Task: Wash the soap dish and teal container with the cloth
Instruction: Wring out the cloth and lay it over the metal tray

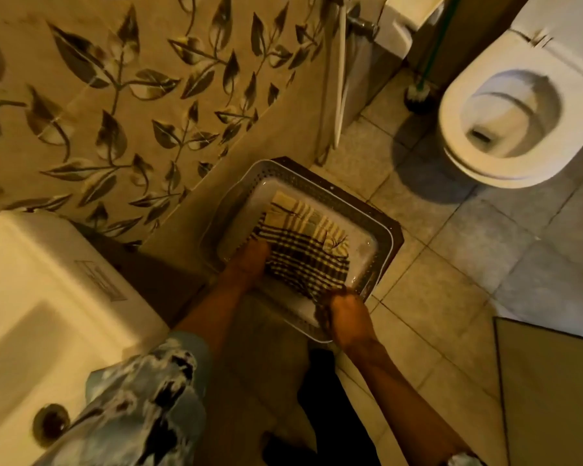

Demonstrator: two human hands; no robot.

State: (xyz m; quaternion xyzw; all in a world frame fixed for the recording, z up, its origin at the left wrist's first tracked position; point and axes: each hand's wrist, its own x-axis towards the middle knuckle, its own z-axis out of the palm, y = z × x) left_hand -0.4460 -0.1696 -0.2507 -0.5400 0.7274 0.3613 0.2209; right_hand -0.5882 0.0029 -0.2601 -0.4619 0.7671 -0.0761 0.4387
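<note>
Leaf-patterned wall tiles (pixel 122 95) across the upper left of the frame; pale floor tiles (pixel 451 264) across the right and bottom. White sink (pixel 31 297) at the lower left, drain (pixel 49 423) near the bottom edge. White toilet (pixel 519 112) at the upper right, seat up, with a toilet brush (pixel 418 95) just to its left. At frame centre, on the floor against the wall, a pale rectangular basin (pixel 377 264) with a perforated rim, seated on something dark. Inside the basin, a checked cloth (pixel 303 243), dark and cream, spread over most of the bottom. Left hand (pixel 249 260) down in the basin at the cloth's left edge, fingers hidden; open or closed cannot be told. Right hand (pixel 344 314) at the basin's near rim, closed around the cloth's near corner. Patterned sleeve (pixel 142 398) at the lower left. Soap dish and teal container not identifiable.
</note>
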